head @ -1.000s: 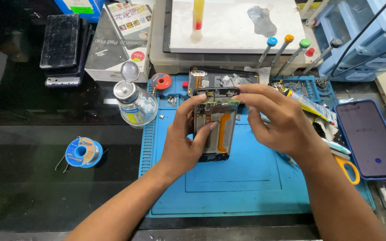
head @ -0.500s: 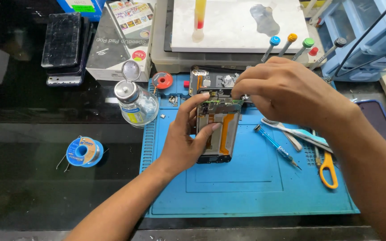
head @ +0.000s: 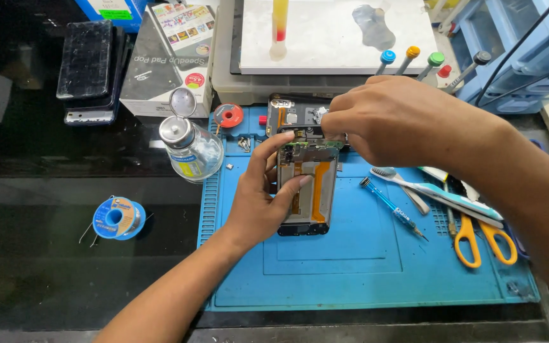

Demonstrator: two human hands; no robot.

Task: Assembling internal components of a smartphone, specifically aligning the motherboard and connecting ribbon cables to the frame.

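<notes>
An opened phone (head: 309, 190) with an orange flex cable lies on the blue work mat (head: 363, 267). My left hand (head: 265, 200) grips its left side, thumb at the top edge and fingers across the middle. My right hand (head: 386, 121) reaches over the phone's top end, its fingertips pinched at the green circuit board (head: 312, 146) there. Behind the phone lies a second dark phone part (head: 293, 114).
A glass dispenser bottle (head: 189, 149), red reel (head: 229, 115) and blue solder spool (head: 119, 218) sit to the left. Right of the phone: blue screwdriver (head: 392, 206), toothbrush (head: 440, 190), orange scissors (head: 481, 238). Boxes, dark phones (head: 90, 70) and a white tray (head: 338, 38) line the back.
My right hand has shifted up and left, from beside the phone to over its top end. The phone and my left hand stay in place. The view has drifted slightly.
</notes>
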